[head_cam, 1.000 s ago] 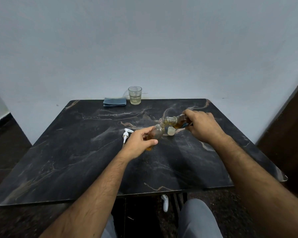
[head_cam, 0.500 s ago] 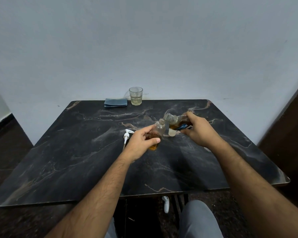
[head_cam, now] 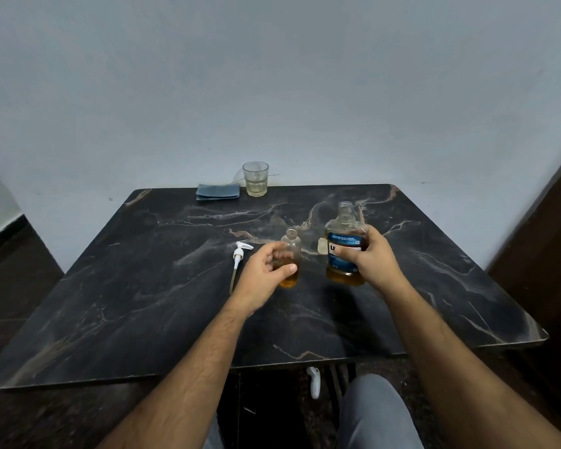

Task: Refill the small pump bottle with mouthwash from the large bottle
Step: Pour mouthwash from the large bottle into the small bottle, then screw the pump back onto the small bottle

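Note:
The small clear bottle (head_cam: 290, 251) stands upright on the dark marble table (head_cam: 143, 303), its mouth uncovered and amber liquid in its lower part. My left hand (head_cam: 266, 270) curls around its left side. To its right the large mouthwash bottle (head_cam: 344, 241), with a blue label and amber liquid at the bottom, stands upright and uncapped, gripped by my right hand (head_cam: 368, 260). A pale cap (head_cam: 322, 246) lies between the two bottles. The white pump head (head_cam: 239, 254) with its tube lies flat on the table left of my left hand.
A drinking glass (head_cam: 255, 178) with a little pale liquid and a folded blue cloth (head_cam: 218, 192) sit at the table's far edge by the wall. A white object (head_cam: 314, 382) shows under the table's near edge, beside my grey-clad knee.
The large bottle was tipped with its mouth over the small bottle; it has swung back upright and moved right. The small bottle went from tilted to upright.

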`<move>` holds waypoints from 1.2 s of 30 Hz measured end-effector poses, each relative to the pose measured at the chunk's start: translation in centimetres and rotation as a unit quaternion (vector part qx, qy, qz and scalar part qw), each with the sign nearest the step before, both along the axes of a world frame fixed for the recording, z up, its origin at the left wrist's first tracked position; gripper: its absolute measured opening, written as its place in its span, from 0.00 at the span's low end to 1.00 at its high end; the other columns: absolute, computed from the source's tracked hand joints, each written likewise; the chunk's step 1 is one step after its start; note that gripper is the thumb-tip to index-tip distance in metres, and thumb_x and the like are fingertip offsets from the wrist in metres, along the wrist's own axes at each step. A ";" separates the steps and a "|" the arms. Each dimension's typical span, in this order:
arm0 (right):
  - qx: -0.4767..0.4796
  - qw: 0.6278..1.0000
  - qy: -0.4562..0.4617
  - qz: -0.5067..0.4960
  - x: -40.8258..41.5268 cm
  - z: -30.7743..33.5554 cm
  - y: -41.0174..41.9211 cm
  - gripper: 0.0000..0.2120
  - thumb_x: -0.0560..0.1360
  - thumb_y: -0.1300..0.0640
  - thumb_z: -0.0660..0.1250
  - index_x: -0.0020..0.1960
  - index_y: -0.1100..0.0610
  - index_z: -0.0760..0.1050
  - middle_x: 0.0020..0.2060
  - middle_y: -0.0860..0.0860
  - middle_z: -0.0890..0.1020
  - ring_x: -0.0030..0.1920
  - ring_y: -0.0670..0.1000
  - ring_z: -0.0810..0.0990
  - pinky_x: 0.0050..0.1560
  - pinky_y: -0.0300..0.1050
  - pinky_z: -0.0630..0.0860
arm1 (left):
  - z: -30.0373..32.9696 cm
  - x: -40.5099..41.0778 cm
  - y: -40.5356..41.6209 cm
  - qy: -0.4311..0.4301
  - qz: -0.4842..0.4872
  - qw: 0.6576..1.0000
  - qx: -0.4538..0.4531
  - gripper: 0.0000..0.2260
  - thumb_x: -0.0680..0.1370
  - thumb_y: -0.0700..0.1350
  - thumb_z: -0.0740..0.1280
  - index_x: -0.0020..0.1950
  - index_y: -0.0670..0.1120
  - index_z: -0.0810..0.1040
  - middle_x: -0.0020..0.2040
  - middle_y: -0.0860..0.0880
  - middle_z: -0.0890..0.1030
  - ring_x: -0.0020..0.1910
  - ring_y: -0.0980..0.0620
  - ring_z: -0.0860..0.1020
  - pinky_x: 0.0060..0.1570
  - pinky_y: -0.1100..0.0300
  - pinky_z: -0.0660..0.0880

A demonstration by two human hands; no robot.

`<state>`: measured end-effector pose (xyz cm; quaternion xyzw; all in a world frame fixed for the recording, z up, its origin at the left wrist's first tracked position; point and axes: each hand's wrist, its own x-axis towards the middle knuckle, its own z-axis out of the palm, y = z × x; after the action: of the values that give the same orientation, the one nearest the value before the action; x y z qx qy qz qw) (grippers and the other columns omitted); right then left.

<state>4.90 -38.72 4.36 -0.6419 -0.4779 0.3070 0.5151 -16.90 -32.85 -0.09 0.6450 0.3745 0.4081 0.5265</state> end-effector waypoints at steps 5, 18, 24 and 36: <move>0.036 0.993 0.090 -0.066 0.4 -1.3 -0.3 0.22 0.71 0.63 0.76 0.58 0.49 0.71 0.54 0.47 0.80 0.56 0.49 0.80 0.55 0.45 0.77 | -0.9 0.0 0.0 -0.003 0.021 1.000 -0.013 0.18 0.75 0.35 0.72 0.60 0.51 0.74 0.57 0.52 0.82 0.59 0.55 0.80 0.57 0.63 0.76; 0.055 0.989 0.094 -0.104 1.3 -2.4 1.1 0.19 0.72 0.62 0.75 0.51 0.44 0.70 0.51 0.42 0.78 0.58 0.49 0.79 0.62 0.50 0.76 | -1.7 0.4 1.0 0.020 0.039 0.999 -0.008 0.20 0.74 0.36 0.73 0.65 0.46 0.74 0.59 0.52 0.82 0.60 0.53 0.80 0.64 0.54 0.75; 0.064 0.989 0.109 -0.082 2.2 -3.2 0.8 0.23 0.67 0.60 0.79 0.55 0.44 0.74 0.55 0.48 0.82 0.57 0.50 0.82 0.63 0.57 0.77 | -1.6 0.1 1.2 0.024 0.039 0.999 -0.007 0.21 0.75 0.36 0.72 0.66 0.46 0.74 0.60 0.51 0.81 0.61 0.54 0.79 0.65 0.55 0.75; 0.328 0.911 -0.174 -0.181 -5.4 -2.9 -1.6 0.12 0.73 0.49 0.72 0.47 0.57 0.74 0.44 0.48 0.75 0.46 0.54 0.76 0.46 0.54 0.75 | -2.1 -0.2 1.2 0.044 0.039 0.998 -0.006 0.20 0.76 0.34 0.70 0.64 0.50 0.72 0.57 0.56 0.80 0.59 0.60 0.78 0.65 0.61 0.72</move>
<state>-0.55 -40.28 1.45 -0.5557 -0.5093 -0.0813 0.6521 -17.14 -31.64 -2.23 0.6443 0.4243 0.3976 0.4969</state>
